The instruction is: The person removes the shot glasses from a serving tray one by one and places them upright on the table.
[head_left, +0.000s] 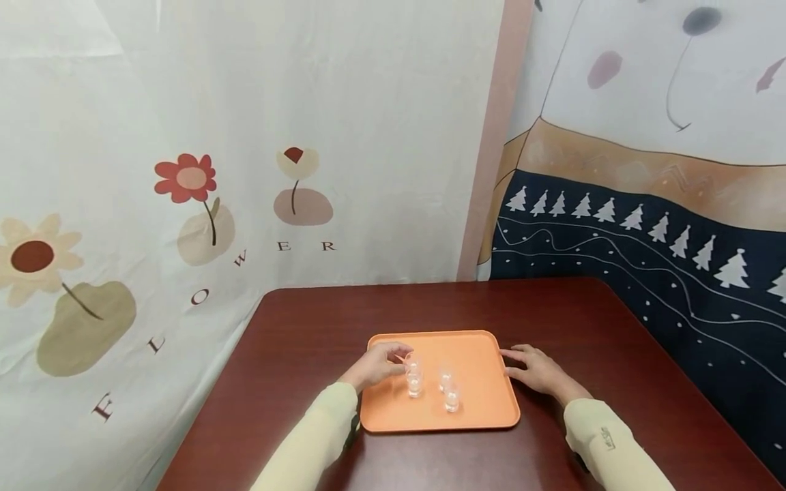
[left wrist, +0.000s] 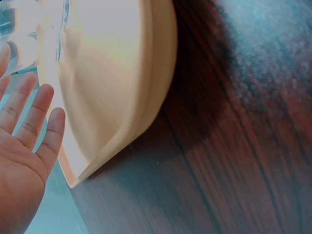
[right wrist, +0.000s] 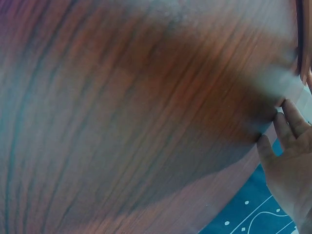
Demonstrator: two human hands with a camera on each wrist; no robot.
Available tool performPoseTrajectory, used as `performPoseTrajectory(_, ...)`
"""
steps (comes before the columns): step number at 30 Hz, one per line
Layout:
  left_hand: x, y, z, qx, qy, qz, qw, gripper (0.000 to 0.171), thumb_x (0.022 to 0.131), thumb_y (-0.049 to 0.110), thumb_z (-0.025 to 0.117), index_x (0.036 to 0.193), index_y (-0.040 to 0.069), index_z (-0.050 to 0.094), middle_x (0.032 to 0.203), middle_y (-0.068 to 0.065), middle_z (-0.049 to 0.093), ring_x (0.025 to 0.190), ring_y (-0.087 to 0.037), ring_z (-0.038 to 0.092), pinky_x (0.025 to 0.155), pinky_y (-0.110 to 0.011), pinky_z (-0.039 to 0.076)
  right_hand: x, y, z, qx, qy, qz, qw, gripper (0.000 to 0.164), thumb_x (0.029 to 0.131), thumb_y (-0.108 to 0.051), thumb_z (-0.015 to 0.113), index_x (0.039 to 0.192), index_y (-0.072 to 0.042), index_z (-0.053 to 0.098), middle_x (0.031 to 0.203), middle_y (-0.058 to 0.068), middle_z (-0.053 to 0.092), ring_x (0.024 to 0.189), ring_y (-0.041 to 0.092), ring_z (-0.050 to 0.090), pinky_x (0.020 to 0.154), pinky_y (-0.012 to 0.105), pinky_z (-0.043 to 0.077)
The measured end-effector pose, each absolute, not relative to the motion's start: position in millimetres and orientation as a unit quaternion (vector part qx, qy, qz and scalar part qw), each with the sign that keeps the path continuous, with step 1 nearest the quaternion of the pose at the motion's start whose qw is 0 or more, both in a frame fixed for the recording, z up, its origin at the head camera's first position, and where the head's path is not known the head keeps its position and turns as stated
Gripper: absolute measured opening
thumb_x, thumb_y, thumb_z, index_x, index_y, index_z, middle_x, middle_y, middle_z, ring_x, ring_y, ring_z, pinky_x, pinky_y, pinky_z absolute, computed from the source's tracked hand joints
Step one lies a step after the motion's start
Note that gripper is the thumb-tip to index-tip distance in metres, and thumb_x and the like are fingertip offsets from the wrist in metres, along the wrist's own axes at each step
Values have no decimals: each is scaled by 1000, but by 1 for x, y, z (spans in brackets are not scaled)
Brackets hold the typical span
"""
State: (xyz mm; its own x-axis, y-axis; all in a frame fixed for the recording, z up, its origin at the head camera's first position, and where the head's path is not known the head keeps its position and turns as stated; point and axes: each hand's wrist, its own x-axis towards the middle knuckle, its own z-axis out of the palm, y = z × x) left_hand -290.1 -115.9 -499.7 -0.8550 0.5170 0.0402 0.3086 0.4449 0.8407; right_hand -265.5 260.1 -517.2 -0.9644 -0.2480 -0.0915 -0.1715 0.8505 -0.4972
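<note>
Several small clear cups stand on an orange tray in two short rows. My left hand reaches over the tray's left side, thumb and forefinger beside the farthest cup of the left row; whether they touch it is unclear. In the left wrist view the other fingers of that left hand are extended and spread, near two cups at the upper left. My right hand lies at the tray's right edge, fingers loosely extended. The right wrist view shows this right hand low beside the table surface.
The tray lies on a dark reddish-brown wooden table. Behind it hangs a pale cloth with printed flowers and letters. A dark blue printed cloth hangs at the right. The nearer right-row cup stands toward the tray's front.
</note>
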Motion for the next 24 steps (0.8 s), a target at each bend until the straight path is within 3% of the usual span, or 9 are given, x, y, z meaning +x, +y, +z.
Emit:
performPoseTrajectory(10,-289,-116,-501,231,845,465,128,35,89,0,71,124,-1,66,116,-13,67,106,-27,63,87,-37,53,-263,257,-517,-113,959,-250,75,51,94,-34,67,140,-13,57,139,27,47,126,49,44,98,69,36)
performPoseTrajectory(24,-292,-122,-503,210,841,490,93,28,91,14,74,114,1,66,108,-6,68,107,-26,62,89,-40,50,-262,259,-516,-121,959,-249,65,51,95,-34,67,140,-12,58,138,28,47,126,49,44,98,67,37)
